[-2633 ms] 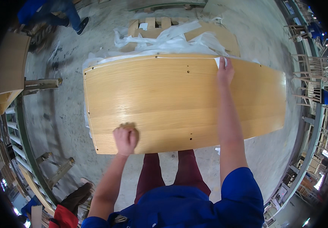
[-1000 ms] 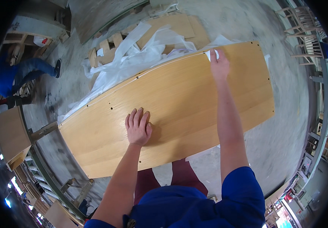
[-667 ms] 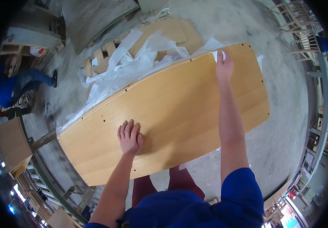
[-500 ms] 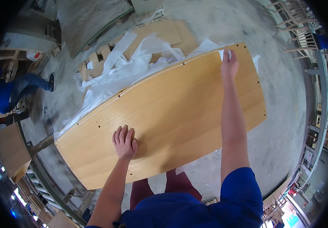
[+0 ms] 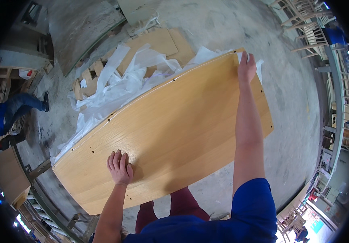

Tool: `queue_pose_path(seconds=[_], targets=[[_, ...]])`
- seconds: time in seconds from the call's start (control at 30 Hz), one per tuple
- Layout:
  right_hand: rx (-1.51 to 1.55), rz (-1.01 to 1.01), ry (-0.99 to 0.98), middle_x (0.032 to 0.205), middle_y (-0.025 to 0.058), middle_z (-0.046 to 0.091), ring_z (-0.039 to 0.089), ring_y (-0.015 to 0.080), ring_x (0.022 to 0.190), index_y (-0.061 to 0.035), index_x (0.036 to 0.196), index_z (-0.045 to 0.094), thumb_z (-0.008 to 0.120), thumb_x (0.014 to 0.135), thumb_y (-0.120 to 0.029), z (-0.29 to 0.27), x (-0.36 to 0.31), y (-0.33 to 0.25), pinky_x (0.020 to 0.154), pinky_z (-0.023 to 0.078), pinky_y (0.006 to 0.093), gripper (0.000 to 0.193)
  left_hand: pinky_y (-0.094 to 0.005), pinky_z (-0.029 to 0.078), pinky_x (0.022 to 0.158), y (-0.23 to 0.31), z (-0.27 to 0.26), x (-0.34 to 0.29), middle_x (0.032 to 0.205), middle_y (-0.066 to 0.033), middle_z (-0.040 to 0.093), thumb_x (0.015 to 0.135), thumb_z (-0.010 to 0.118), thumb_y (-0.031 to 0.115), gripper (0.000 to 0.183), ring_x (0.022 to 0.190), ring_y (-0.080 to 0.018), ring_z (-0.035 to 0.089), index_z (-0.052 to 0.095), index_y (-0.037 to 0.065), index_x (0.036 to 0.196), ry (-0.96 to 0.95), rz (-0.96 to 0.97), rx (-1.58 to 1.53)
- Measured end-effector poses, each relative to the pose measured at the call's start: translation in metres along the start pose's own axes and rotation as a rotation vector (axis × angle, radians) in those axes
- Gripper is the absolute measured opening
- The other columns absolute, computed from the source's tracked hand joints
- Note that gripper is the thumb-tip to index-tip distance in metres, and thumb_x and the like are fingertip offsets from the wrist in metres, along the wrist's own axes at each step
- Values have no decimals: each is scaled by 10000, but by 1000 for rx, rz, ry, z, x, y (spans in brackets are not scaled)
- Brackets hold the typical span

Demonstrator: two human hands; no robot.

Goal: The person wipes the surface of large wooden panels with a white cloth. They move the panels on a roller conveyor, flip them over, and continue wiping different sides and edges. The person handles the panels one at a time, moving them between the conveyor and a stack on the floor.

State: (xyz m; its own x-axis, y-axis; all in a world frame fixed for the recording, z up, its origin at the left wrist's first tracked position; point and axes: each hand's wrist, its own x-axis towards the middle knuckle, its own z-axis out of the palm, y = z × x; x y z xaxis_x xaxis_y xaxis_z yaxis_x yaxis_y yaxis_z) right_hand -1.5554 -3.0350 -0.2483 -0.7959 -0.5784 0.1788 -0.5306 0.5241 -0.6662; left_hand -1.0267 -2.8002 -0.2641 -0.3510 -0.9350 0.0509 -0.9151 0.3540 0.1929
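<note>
A large light-wood panel [image 5: 170,125] with curved long sides and small dark holes near its edges lies slantwise in front of me. My left hand [image 5: 120,168] rests flat on its near left part, fingers stretched out, holding nothing. At the panel's far right corner, my right hand [image 5: 246,72] has its fingers curled over a small white piece [image 5: 239,56], of cloth or paper. Most of that piece is hidden by the hand. A thin white line or strip runs along the panel's far edge. Crumpled translucent plastic wrap [image 5: 113,93] bunches out beyond that edge.
Flat cardboard [image 5: 152,44] and wooden blocks [image 5: 87,76] lie beyond the wrap. Another person [image 5: 8,109] in blue is at the left. A metal frame [image 5: 45,212] stands at the lower left. Wooden chairs [image 5: 314,36] stand at the far right. The floor [image 5: 293,133] is concrete.
The panel and surroundings have shifted left in the view. My right hand has slid rightward across the panel to its corner edge. My left hand keeps its place on the wood.
</note>
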Motion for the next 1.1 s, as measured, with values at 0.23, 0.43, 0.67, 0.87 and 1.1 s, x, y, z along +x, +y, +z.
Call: queue_pose_path(seconds=[0.23, 0.43, 0.67, 0.87, 1.1], targets=[[-63, -29, 32, 857, 176, 654, 612, 362, 857, -84, 1047, 597, 475, 895, -452, -2, 5, 1, 746, 464, 440, 416, -535, 239, 1046, 1, 2, 1, 1351, -128, 406, 847, 464, 278, 425, 1277, -348, 340, 463, 132, 1246, 4, 3, 5], [21, -11, 61, 902, 183, 654, 605, 372, 902, -80, 1056, 602, 478, 888, -446, -7, 22, 3, 772, 462, 437, 421, -535, 242, 1044, 1, 3, 1, 1351, -133, 405, 842, 461, 259, 418, 1268, -357, 344, 465, 127, 1239, 6, 10, 2], [-3, 23, 104, 928, 183, 656, 600, 368, 939, -91, 1100, 598, 503, 862, -470, -12, 39, 18, 807, 459, 432, 458, -532, 248, 1039, 2, 4, 1, 1353, -143, 406, 849, 454, 249, 416, 1261, -372, 346, 465, 112, 1242, 15, 28, 14], [-17, 69, 65, 950, 182, 654, 598, 370, 950, -99, 1089, 603, 501, 858, -472, -12, 37, 18, 817, 460, 433, 451, -529, 243, 1041, 1, 4, 0, 1358, -146, 402, 849, 456, 252, 433, 1265, -384, 337, 456, 108, 1257, 4, 29, 36], [-36, 96, 37, 953, 178, 654, 597, 372, 948, -93, 1053, 607, 500, 858, -467, -23, 37, 24, 817, 461, 433, 435, -533, 230, 1049, 1, 5, 1, 1365, -157, 388, 842, 458, 253, 446, 1272, -388, 326, 452, 100, 1261, -3, 39, 28]])
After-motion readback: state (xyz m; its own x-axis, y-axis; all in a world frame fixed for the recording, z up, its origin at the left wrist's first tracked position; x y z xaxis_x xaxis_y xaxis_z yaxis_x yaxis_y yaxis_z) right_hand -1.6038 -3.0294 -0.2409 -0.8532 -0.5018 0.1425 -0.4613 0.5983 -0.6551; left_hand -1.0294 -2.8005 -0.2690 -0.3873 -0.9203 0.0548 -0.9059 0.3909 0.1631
